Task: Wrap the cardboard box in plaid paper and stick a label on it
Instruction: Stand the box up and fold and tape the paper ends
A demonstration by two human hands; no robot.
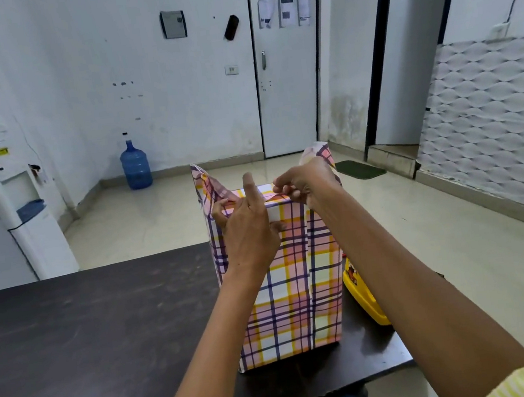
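A tall box point(294, 296) stands upright on the dark table point(89, 335), covered in pink, yellow and purple plaid paper. At its top, loose paper flaps point(204, 185) stick up at the left and right corners. My left hand point(247, 223) rests against the upper front of the box, fingers spread, index finger pointing up over the top edge. My right hand point(301, 183) pinches a fold of the plaid paper at the top right edge. The cardboard itself is hidden under the paper.
A yellow container point(361, 291) sits on the table right behind the box. The table's right edge is close to the box. On the floor beyond are a blue water jug point(135, 167), a water dispenser point(14, 209) at left and a green mat point(361, 169).
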